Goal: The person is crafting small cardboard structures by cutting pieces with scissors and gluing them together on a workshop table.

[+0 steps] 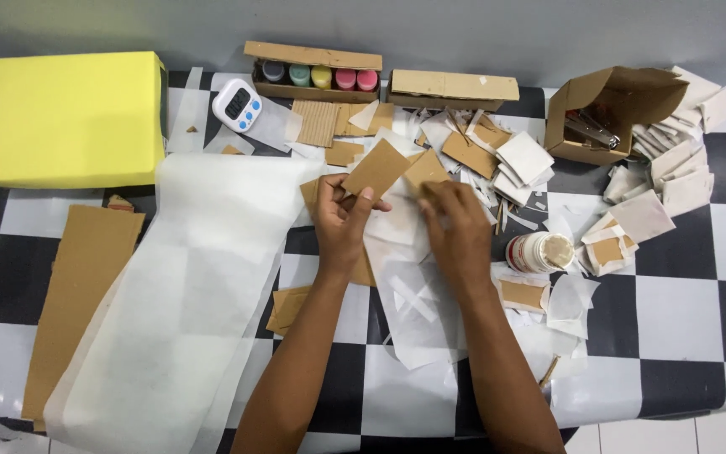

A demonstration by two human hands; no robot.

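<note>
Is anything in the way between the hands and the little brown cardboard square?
Nothing visible is. The left hand already holds the cardboard square at its lower edge, thumb against it. The right hand rests beside it on another cardboard piece and the white tissue paper, with no object between.

A large box (69,118) sits at the upper left of the table (691,311), with a timer (237,105) to its right. A tray of paint pots (317,74) lies along the top centre, a closed carton (454,88) beside it, and an open carton (611,113) at the upper right. A long paper sheet (186,303) runs down the left, overlapping a cardboard strip (77,286). A glue jar (538,252) lies right of centre.
</note>
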